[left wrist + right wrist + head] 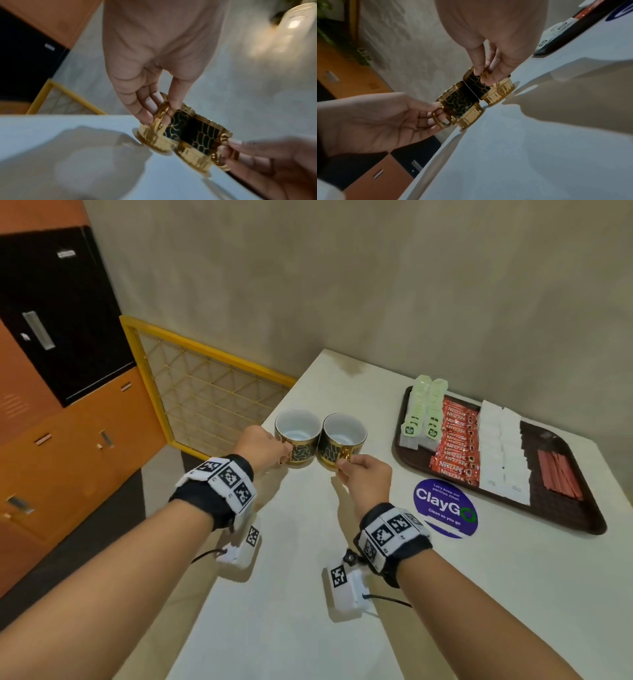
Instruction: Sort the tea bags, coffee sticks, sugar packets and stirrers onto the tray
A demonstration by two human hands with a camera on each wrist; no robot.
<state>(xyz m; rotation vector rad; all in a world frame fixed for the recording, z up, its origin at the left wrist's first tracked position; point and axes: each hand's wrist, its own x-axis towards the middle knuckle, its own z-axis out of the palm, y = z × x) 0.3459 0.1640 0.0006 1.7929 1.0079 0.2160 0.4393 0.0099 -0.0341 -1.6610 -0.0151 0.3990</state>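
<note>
While the left hand (260, 444) pinches the gold handle of the left cup (297, 435) and the right hand (366, 478) pinches the handle of the right cup (343, 439), both cups stand touching at the table (308, 611) edge; tea bags (423, 412), coffee sticks (457, 440), sugar packets (501, 453) and stirrers (558, 474) lie in rows on the brown tray (582, 518), near the cups' right

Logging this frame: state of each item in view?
left cup: upright, empty, left hand grips its handle
right cup: upright, empty, touching left cup, right hand grips its handle
tray: on table, loaded
tea bags, coffee sticks, sugar packets, stirrers: sorted in rows
</note>
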